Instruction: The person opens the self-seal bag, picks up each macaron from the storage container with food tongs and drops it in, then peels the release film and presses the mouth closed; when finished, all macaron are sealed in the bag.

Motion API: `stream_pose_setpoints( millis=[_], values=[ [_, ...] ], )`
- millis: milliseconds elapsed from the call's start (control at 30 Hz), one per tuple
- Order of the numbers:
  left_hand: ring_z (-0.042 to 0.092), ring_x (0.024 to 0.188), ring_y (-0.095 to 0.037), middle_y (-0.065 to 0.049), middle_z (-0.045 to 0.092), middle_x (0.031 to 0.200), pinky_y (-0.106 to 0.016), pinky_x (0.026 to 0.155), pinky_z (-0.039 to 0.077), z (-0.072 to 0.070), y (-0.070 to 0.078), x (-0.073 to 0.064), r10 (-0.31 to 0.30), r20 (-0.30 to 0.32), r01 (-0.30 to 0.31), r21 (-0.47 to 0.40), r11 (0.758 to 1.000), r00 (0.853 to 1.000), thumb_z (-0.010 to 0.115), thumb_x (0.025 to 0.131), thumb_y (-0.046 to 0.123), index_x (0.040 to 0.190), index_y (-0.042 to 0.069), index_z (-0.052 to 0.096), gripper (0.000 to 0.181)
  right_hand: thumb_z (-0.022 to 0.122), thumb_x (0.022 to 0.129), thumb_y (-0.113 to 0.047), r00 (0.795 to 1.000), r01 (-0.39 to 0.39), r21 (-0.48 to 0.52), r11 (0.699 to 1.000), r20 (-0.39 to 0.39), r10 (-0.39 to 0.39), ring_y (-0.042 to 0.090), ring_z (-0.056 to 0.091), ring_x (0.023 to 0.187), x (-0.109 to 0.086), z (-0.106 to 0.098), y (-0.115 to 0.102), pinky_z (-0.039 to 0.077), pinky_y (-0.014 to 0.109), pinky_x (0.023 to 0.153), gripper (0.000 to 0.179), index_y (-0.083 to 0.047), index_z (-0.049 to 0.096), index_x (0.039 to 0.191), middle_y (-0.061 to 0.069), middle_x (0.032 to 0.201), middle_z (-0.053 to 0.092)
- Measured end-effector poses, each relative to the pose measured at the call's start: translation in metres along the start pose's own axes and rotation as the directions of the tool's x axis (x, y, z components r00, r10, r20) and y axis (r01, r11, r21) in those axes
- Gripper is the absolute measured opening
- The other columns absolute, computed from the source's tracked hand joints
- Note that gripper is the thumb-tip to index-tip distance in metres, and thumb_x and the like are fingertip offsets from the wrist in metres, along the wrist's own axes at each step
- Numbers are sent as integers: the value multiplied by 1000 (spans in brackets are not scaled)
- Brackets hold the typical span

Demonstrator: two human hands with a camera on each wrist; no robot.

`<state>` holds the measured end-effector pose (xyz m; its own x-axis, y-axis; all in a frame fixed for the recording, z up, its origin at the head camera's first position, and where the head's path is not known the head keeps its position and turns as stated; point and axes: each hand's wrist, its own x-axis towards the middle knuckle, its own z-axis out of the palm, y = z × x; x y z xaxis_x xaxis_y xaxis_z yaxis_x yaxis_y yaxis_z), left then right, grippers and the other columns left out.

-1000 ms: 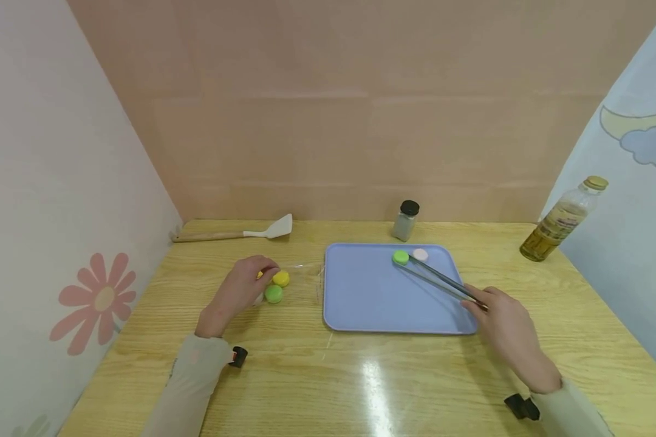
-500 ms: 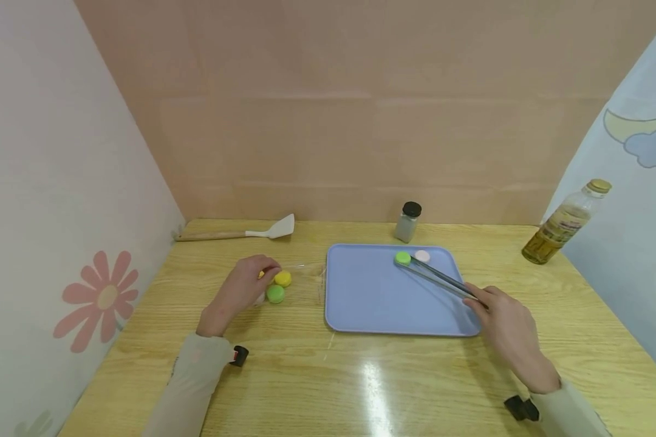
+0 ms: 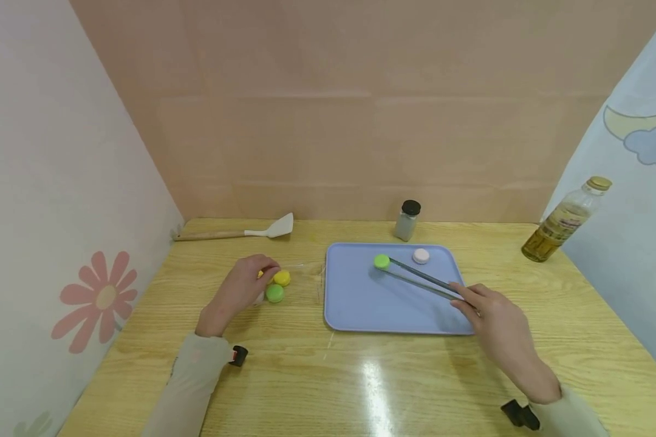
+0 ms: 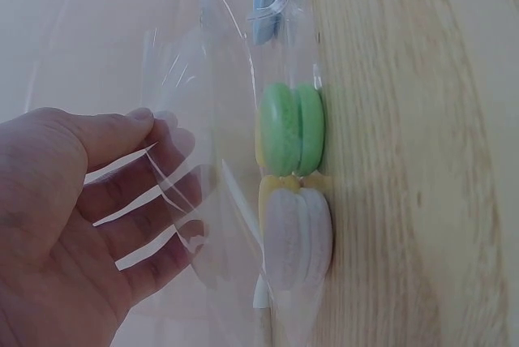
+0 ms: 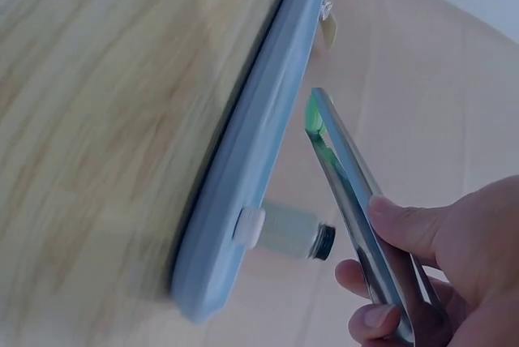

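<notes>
My right hand (image 3: 505, 325) grips a pair of metal tongs (image 3: 423, 275), whose tips pinch a green macaron (image 3: 381, 261). In the right wrist view the macaron is raised above the blue tray (image 3: 355, 303). A pale pink macaron (image 3: 421, 256) lies near the tray's back right corner. Left of the tray, my left hand (image 3: 240, 286) pinches the edge of a clear plastic bag (image 4: 195, 71) between thumb and forefinger, holding the film up. Inside are a green macaron (image 4: 280, 128), a whitish one (image 4: 296, 237) and yellow ones (image 3: 281, 278) partly hidden behind them.
A white spatula with a wooden handle (image 3: 215, 235) lies at the table's back left. Behind the tray stands a small black-lidded jar (image 3: 406, 223). An oil bottle (image 3: 560, 224) is at the back right, and walls enclose the table's back and sides.
My right hand has moved the tongs and the green macaron left, away from the pale pink macaron. My left hand stays at the bag.
</notes>
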<state>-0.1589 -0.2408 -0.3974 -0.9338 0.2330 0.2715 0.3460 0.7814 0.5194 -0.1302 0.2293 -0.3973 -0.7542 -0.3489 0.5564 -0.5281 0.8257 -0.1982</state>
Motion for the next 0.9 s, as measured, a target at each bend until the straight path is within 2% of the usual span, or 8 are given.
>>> stream_pose_setpoints(
  millis=[133, 333, 733, 900],
  values=[
    [67, 94, -21, -7, 72, 104, -42, 81, 55, 0, 0, -1, 6, -4, -6, 2, 1000, 1000, 64, 101, 12, 107, 1, 75, 16, 86, 75, -6, 998, 62, 12, 998, 15, -62, 2, 39, 58, 4, 2, -16, 34, 22, 46, 45, -9, 76, 118, -3, 87, 66],
    [67, 94, -22, -6, 71, 103, -42, 81, 55, 0, 0, -1, 18, -14, -18, -2, 1000, 1000, 65, 101, 11, 107, 1, 75, 15, 85, 76, -9, 993, 116, 40, 993, 29, -117, 4, 46, 62, 11, 10, -31, 39, 23, 49, 44, -11, 76, 119, -4, 89, 68],
    [67, 95, -22, -6, 71, 104, -42, 83, 55, -1, 1, -1, 6, -15, -7, -16, 1000, 1000, 64, 101, 11, 108, 1, 75, 16, 84, 80, -12, 976, 215, 86, 973, 10, -216, 9, 55, 69, 31, 36, -51, 47, 27, 58, 38, -10, 76, 117, -6, 88, 67],
    [67, 94, -22, -6, 71, 103, -42, 81, 55, -1, 1, -1, 17, -17, -17, -23, 1000, 1000, 64, 101, 11, 107, 0, 75, 16, 83, 82, -11, 972, 230, 112, 967, 26, -234, 9, 55, 70, 39, 47, -55, 47, 29, 60, 36, -10, 76, 117, -6, 87, 66]
  ],
)
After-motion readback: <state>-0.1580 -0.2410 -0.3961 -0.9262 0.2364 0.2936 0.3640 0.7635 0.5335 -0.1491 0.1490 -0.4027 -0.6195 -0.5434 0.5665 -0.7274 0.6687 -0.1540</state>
